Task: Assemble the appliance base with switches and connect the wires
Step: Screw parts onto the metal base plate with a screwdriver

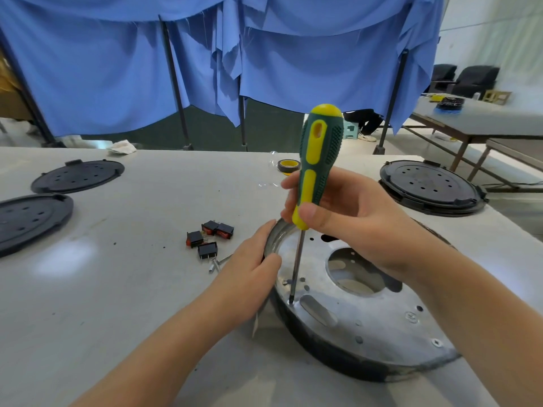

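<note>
Green-and-yellow screwdriver (318, 160) stands nearly upright, handle at the top, its thin shaft leaning slightly left as it runs down to a tip resting in a hole on the round metal base (352, 306). Right hand (346, 212) curls its fingers and thumb round the lower handle. Left hand (252, 268) grips the base's left rim. Black switches (209, 237) lie on the table (117, 289) just left of the base.

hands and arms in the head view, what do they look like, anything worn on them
Both are bare. The left hand and right hand wear no gloves, and no rings, watch or bracelet show. The forearms are uncovered right to the bottom edge of the picture, so no sleeves are in view. The fingers carry no tape or markings; the one nail that shows clearly is short and plain.
</note>
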The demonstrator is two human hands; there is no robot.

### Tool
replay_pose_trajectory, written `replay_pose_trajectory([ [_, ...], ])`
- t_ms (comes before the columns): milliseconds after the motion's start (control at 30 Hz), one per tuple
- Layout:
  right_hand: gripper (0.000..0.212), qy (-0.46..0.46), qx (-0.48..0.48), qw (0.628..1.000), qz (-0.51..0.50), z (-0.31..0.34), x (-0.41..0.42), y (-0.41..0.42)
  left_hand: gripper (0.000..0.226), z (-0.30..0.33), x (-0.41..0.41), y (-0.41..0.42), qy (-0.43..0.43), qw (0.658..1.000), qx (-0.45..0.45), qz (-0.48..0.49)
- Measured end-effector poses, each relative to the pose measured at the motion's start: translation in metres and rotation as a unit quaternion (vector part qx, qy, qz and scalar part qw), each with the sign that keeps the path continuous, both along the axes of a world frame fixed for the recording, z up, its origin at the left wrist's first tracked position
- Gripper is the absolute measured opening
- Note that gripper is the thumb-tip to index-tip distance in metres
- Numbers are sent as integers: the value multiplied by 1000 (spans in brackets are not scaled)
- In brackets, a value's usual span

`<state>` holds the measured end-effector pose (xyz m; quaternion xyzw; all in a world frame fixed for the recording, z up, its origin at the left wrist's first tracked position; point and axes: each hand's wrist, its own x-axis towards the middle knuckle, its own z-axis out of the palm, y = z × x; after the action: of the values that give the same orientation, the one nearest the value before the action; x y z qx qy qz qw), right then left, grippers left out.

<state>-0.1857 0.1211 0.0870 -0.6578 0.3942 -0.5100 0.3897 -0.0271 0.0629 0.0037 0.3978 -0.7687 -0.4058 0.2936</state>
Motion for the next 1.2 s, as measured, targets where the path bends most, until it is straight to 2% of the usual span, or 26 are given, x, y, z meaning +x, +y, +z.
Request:
replay_pose_trajectory([
  [200,37,-33,40,995,82,1,-5,-1,54,0,0,0,5,1000,6,-1],
  [467,33,-14,-17,1000,5,4,5,2,59,3,-2,1,26,1000,10,11],
  [633,51,4,-39,998,-47,4,7,2,59,3,-5,4,40,999,0,26],
  [733,55,10,-41,997,-65,4,8,2,57,3,-4,3,38,999,-3,22],
  [867,37,-5,-32,994,-106,0,6,-2,53,3,-1,2,29,999,2,26],
  [1100,31,-90,0,986,-141,13,-8,-2,49,2,4,-4,36,998,8,44],
  [1200,20,-61,45,987,-142,22,-23,-2,44,6,8,-7,54,997,21,57],
])
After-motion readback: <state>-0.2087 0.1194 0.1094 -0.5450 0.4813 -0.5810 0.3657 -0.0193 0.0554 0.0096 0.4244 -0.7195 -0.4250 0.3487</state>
